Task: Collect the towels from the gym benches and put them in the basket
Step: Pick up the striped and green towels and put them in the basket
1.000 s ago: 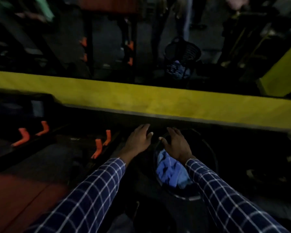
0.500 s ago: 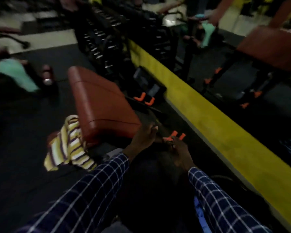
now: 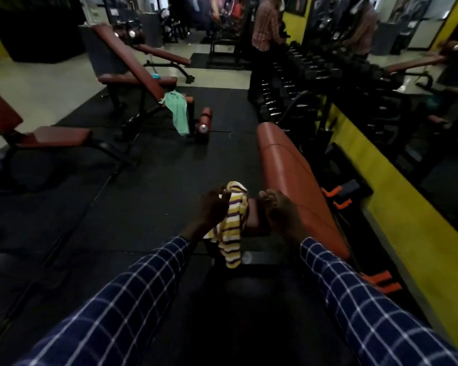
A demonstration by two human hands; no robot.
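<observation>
A yellow, white and purple striped towel hangs off the near end of a brown padded bench. My left hand pinches the towel's top edge, fingers curled round the cloth. Just right of the towel, my right hand hovers over the bench end with relaxed fingers and holds nothing. Farther off, a green towel drapes over the seat of an inclined bench. The basket is out of view.
A dumbbell rack stands behind the bench along a yellow ledge below a mirror. Another brown bench sits at the left on black floor mats. A person stands by the rack at the back.
My view swung from the basket with a blue towel to the benches. Both hands moved from above the basket to the bench end, and my left hand took hold of the striped towel.
</observation>
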